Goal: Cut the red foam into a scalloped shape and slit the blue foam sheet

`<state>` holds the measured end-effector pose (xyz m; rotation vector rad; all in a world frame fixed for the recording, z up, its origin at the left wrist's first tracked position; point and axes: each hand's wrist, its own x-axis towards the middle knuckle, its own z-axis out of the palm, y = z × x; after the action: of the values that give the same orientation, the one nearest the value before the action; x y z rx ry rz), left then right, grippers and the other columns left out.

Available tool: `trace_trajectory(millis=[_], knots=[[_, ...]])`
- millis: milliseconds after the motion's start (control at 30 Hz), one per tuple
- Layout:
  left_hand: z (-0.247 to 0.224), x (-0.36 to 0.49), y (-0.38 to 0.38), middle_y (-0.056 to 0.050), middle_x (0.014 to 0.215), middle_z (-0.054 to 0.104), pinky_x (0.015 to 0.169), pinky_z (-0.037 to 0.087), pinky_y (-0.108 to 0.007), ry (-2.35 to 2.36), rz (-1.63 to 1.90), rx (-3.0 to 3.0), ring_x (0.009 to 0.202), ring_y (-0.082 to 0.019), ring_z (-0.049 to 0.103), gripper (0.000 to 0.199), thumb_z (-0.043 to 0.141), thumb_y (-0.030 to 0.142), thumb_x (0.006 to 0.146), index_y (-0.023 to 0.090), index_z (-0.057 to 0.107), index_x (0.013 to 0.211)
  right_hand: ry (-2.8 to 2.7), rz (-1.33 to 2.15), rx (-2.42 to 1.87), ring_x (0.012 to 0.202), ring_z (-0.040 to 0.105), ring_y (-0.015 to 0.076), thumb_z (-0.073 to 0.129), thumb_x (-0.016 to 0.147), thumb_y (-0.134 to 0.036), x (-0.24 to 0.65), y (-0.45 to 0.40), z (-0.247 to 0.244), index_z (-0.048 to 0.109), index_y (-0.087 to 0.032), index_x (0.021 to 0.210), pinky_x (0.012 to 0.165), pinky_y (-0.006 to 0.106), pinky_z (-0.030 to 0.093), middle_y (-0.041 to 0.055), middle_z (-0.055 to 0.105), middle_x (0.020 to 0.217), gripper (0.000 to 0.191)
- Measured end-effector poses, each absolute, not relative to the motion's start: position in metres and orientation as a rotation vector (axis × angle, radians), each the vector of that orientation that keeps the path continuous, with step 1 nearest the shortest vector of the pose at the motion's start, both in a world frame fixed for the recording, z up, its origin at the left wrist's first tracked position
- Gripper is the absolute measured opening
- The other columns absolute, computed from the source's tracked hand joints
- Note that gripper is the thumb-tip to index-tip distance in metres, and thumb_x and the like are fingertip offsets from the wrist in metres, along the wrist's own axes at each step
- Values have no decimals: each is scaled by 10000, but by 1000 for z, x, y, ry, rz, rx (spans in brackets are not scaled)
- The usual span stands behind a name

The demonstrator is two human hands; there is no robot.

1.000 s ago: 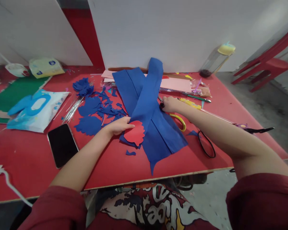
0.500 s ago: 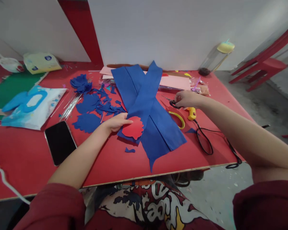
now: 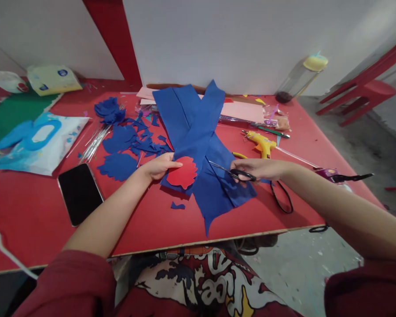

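My left hand (image 3: 160, 166) pinches a red scalloped template (image 3: 182, 172) together with the blue sheet (image 3: 166, 184) under it, thumb on top. My right hand (image 3: 251, 169) is closed round the black handles of scissors (image 3: 232, 171). Their slim blades point left, over crossed strips of blue sheet (image 3: 198, 127) that look like felt or foam. A small blue offcut (image 3: 178, 205) lies just below the template. Left of my left hand are blue scalloped cutouts (image 3: 118, 166) and a heap of blue scraps (image 3: 148, 144).
A yellow glue gun (image 3: 261, 143) with a cord lies beyond my right hand, near a green cutter (image 3: 271, 130). At left are a phone (image 3: 80, 193), a wipes pack (image 3: 42, 143) and silvery wires (image 3: 97, 141). A bottle (image 3: 298, 79) stands at the back right.
My right hand has picked up the scissors and brought them left and nearer, over the blue sheet. The glue gun and cutter have come into sight. My left hand keeps its pinch.
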<state>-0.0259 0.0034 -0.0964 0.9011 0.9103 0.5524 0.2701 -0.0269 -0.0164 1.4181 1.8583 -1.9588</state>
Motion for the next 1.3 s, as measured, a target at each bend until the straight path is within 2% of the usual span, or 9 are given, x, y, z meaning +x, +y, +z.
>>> trace_trajectory(millis=[233,433,567,1000,1300], knots=[[-95,-26,3,-1,655,640,688,504,-289,884,553,898,671,-150,636,323,784,182,569,121,589,819,1823,-2056,1328,568,563,102,644,653,-611,256,-22,-28,451,-163,774,377,158,294,0,519,704,502],[-98,-27,4,-7,658,650,678,503,-284,864,555,888,662,-147,639,300,771,164,583,121,589,818,1850,-2108,1299,524,577,111,566,772,-548,249,-18,-34,440,-186,795,342,179,300,25,544,704,384],[-97,-26,3,-33,705,683,661,512,-276,847,543,881,644,-142,646,287,757,161,583,108,608,823,1894,-2096,1300,482,567,104,548,793,-529,246,-17,-35,445,-194,775,333,190,306,20,542,673,351],[-95,-25,4,-54,736,714,637,526,-257,818,521,866,638,-145,658,229,736,140,594,99,638,798,1951,-2145,1336,411,517,60,626,709,-564,242,-19,-33,390,-184,759,338,157,322,-55,515,579,450],[-92,-24,3,-53,735,716,651,534,-262,810,522,848,646,-148,663,296,760,142,565,105,625,826,1896,-2239,1340,353,463,45,658,665,-584,245,-18,-37,358,-199,813,301,137,264,-85,495,525,511]])
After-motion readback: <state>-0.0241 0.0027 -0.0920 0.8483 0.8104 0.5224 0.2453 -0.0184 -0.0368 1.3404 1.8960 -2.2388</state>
